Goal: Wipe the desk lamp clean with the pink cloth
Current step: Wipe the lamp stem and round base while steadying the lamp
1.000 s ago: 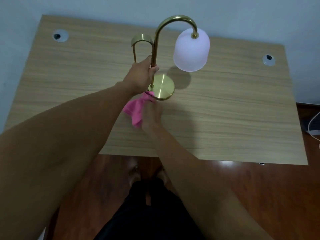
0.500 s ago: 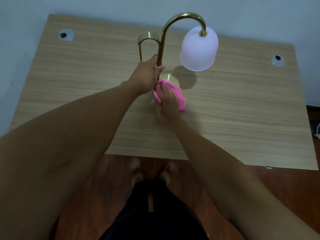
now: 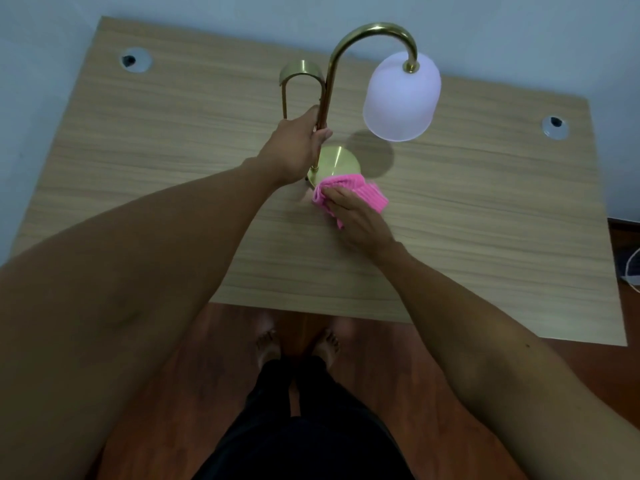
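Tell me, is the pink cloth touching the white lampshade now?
No, the pink cloth lies under the right hand at the brass base, apart from the lampshade.

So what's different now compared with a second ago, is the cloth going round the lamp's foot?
Yes. The right hand has carried the pink cloth from the left front of the brass base, across it, to its right front edge, gripping it throughout. The left hand has stayed clamped on the stem, and the lamp has kept its place on the desk.

wooden desk (image 3: 138, 174) carries the brass desk lamp (image 3: 341, 161) and pink cloth (image 3: 360, 194)
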`<act>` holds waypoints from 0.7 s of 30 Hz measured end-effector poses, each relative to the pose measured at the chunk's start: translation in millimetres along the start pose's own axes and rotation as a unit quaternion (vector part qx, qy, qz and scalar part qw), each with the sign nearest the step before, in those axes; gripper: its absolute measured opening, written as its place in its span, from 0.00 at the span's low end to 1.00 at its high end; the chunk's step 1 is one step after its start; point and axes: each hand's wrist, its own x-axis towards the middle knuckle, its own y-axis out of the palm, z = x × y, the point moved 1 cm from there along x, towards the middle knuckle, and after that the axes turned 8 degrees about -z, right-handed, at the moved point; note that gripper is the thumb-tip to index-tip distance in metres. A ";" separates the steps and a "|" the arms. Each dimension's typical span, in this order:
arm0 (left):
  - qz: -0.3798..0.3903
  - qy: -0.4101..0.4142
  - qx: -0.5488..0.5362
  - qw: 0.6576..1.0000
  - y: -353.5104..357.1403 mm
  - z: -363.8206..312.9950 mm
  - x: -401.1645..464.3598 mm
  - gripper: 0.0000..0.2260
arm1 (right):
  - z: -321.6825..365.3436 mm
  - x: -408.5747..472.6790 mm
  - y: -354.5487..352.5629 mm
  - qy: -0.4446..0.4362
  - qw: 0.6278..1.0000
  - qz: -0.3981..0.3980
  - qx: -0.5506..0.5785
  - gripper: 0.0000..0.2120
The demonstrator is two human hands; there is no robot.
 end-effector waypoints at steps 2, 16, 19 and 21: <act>-0.004 -0.006 -0.003 1.000 0.6 -1.7 -1.1 0.07 | 0.8 -7.3 -6.3 0.074 0.996 -0.002 0.045 0.19; -0.004 -0.020 0.008 1.000 0.6 -3.1 -1.3 0.10 | 49.5 43.2 3.4 0.503 0.851 -0.065 0.139 0.27; -0.005 -0.013 0.011 1.000 1.8 -1.3 -0.6 0.10 | 78.3 45.9 5.3 0.546 0.818 0.005 0.180 0.33; -0.003 -0.012 0.009 1.000 1.8 -0.6 0.6 0.10 | 89.9 41.2 10.1 0.507 0.835 0.021 0.211 0.30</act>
